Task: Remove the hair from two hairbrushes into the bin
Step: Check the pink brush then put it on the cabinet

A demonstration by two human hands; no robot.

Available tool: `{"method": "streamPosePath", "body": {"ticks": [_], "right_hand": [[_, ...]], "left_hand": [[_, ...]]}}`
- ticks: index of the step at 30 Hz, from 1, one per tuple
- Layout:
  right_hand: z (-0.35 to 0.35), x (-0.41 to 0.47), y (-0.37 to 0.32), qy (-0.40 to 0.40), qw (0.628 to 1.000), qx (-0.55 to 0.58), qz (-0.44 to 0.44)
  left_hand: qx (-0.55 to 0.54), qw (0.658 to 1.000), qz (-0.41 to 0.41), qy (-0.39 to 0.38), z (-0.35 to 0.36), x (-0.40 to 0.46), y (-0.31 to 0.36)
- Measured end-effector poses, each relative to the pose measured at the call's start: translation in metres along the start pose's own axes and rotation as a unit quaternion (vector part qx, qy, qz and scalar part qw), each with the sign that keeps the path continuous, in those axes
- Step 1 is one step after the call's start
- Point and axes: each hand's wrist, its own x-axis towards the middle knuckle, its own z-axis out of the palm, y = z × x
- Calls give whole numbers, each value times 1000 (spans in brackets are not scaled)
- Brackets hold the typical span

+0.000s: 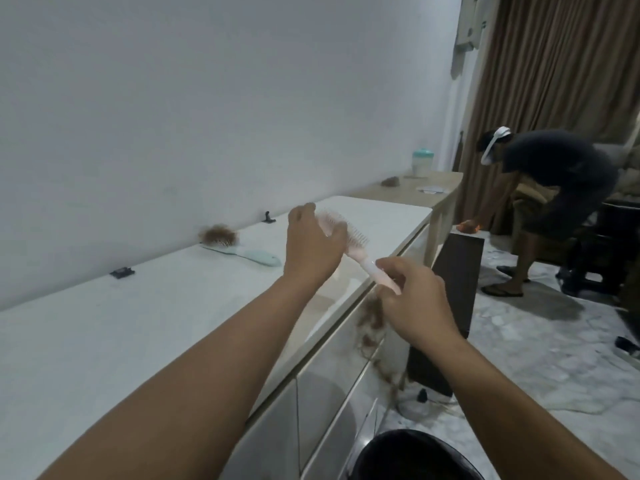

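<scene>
Pink brush [346, 242] sits in my two hands above the worktop's [138, 327] front edge, its long axis slanting from the bristle head, up and away, down to the handle nearest me. My left hand [313, 251] is the grip on the head, fingers curled over its back; my right hand [414, 299] is clamped on the handle end and seems also to trap a trailing clump of hair [372, 327], which hangs down the front of the drawers. The bristles I can see look mostly bare, so I judge this brush nearly done.

The bin [415, 455] lies below and toward me from the right hand, its dark rim at the bottom of the view; the hair must come that way and be let fall. The right hand is nearer.

The green brush [242, 251] lies near the worktop's back edge by the wall, head left, handle right, loaded with hair and untouched. The left hand is nearer to it.
</scene>
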Motion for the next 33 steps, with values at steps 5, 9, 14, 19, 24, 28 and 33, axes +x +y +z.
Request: {"method": "streamPosePath", "body": {"ticks": [5, 9, 14, 19, 24, 28, 33], "right_hand": [[0, -34, 7, 37, 996, 76, 14], [-9, -51, 26, 36, 992, 120, 29], [-32, -44, 71, 90, 970, 178, 136], [-43, -31, 119, -11, 929, 307, 207], [-45, -31, 156, -93, 839, 471, 255], [-45, -39, 176, -110, 864, 414, 265], [-44, -50, 196, -23, 858, 414, 303]], "left_hand": [[-174, 969, -163, -66, 30, -17, 25], [-191, 960, -166, -118, 48, -30, 34], [-206, 937, -163, -229, 72, -47, 34], [-216, 903, -173, -329, 91, -72, 37], [-234, 881, -224, -345, 110, -88, 32], [-228, 871, -262, -347, 121, -94, 24], [-196, 872, -294, -339, 129, -94, -1]]}}
